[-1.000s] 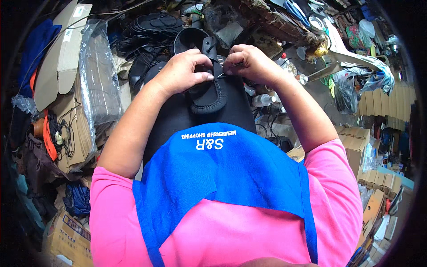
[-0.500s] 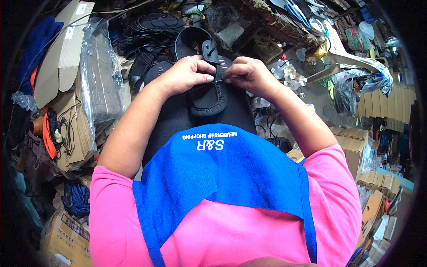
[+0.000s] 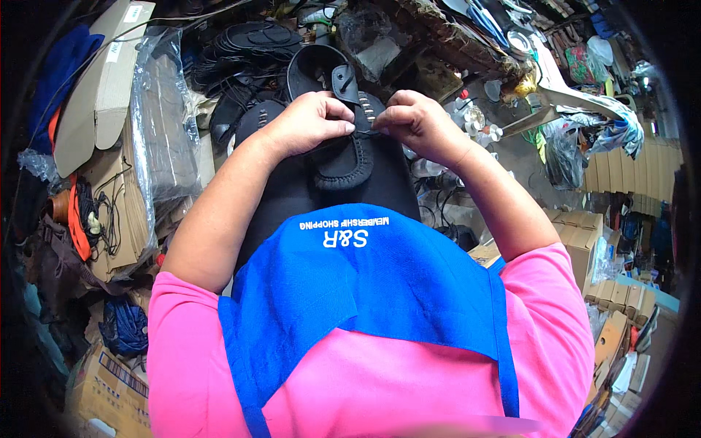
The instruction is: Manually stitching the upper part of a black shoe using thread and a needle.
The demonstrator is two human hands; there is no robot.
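A black shoe (image 3: 342, 166) rests over my dark-clothed lap, its rounded toe end toward me and edged with thick stitching. At its far end stand a curved black back part (image 3: 298, 73) and a strap with a slot (image 3: 343, 79). My left hand (image 3: 315, 125) is closed on the shoe's middle, thumb and fingers pinching its edge near the strap. Just right of the shoe, my right hand (image 3: 420, 125) is closed in a pinch. A thin line seems to run from its fingertips to the shoe; whether it is thread or a tool, I cannot make out.
Coiled black cords and dark pieces (image 3: 248, 55) lie beyond my left hand. Cardboard (image 3: 98, 95) and a plastic-wrapped bundle (image 3: 166, 117) stand at left. Small bottles and containers (image 3: 475, 120) sit beyond my right hand. Cardboard boxes (image 3: 577, 237) are stacked at right.
My right hand has drawn a little to the right, away from the shoe's edge. My left hand keeps its grip, and the shoe has barely moved.
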